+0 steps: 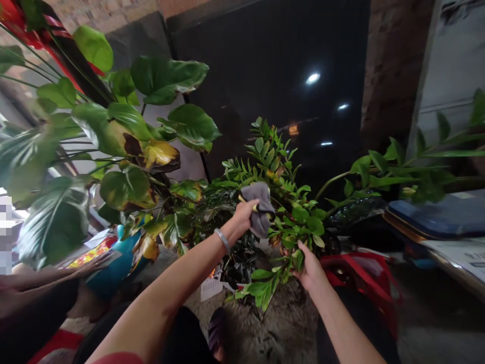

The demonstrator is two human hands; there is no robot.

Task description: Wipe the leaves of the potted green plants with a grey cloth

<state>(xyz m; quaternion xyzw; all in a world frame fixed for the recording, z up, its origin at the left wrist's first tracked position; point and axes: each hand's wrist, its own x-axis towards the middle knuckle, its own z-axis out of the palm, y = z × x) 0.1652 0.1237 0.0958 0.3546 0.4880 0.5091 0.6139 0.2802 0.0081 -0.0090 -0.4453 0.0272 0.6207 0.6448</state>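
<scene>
My left hand (244,215), a silver bracelet on its wrist, is closed round a grey cloth (259,207) and presses it against the leaves of a small-leaved green plant (276,172) in front of me. My right hand (308,268) is lower and to the right, fingers closed on a drooping leafy stem (273,283) of the same plant, holding it from beneath. Both arms reach forward from the bottom of the head view.
A large-leaved plant (125,131) with yellowed, brown-edged leaves fills the left. Another person's arm (49,280) lies at the lower left near a blue pot (113,263). A red object (359,278) and a blue-covered surface (435,215) are at the right. A dark glossy wall (273,65) stands behind.
</scene>
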